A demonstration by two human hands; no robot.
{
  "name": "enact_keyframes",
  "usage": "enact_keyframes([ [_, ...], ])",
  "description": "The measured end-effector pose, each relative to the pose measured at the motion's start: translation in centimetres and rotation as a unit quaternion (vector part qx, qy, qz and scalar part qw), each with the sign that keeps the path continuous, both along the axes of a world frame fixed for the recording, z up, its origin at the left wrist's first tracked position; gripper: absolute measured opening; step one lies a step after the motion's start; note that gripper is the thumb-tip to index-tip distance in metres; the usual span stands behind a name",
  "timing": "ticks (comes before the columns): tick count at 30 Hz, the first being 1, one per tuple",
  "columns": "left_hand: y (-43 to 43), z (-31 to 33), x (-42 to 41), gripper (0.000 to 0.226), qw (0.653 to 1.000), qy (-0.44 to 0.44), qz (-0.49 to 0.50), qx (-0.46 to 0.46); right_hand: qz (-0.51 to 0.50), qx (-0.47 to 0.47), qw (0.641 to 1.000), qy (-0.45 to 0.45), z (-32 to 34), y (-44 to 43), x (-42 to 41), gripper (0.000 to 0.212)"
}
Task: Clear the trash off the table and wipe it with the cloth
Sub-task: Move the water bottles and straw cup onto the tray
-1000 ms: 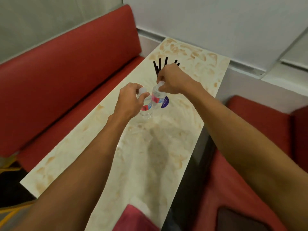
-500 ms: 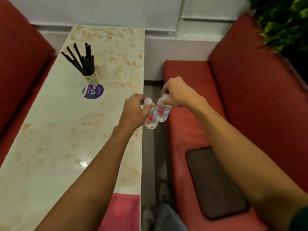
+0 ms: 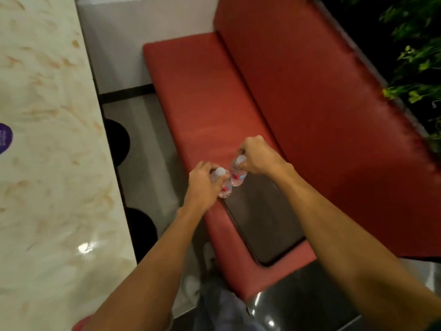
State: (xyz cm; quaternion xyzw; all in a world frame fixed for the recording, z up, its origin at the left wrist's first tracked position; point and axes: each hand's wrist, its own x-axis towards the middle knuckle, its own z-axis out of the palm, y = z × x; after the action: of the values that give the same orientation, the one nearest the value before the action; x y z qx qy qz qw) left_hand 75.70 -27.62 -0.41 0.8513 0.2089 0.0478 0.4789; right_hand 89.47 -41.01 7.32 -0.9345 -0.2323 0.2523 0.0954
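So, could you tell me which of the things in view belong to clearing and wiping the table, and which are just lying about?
Part of the job:
left bottle in the left hand
right bottle in the right hand
table
red cloth, only a corner showing

Just lying about:
purple sticker
red bench
dark pad on it
plants

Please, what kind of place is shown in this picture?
Probably a restaurant or café booth: a red padded bench runs beside a marble-look table, with green plants behind the backrest.
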Motion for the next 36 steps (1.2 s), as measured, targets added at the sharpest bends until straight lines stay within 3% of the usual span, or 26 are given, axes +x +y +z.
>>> enact_keyframes([
  [3, -3.5, -3.8, 0.0, 0.017, 1.0, 0.004, -0.01, -0.024, -0.018, -0.01, 1.0, 0.012, -4.4, -3.2, 0.9, 0.025],
  [7, -7.0, -8.4, 0.5, 0.021, 0.998, 0.035, -0.015, -0.042, -0.016, -0.027, 0.999, 0.015, -9.6, -5.6, 1.8, 0.01],
  [15, -10.2, -13.5, 2.8, 0.021, 0.996, 0.032, -0.045, -0.068, -0.058, 0.006, 0.997, 0.055, -16.3, -7.8, 4.0, 0.016],
  [36, -10.6, -17.2, 3.1, 0.032, 0.991, 0.082, -0.1, -0.036, -0.095, 0.032, 0.989, 0.107, -21.2, -9.6, 3.9, 0.028],
])
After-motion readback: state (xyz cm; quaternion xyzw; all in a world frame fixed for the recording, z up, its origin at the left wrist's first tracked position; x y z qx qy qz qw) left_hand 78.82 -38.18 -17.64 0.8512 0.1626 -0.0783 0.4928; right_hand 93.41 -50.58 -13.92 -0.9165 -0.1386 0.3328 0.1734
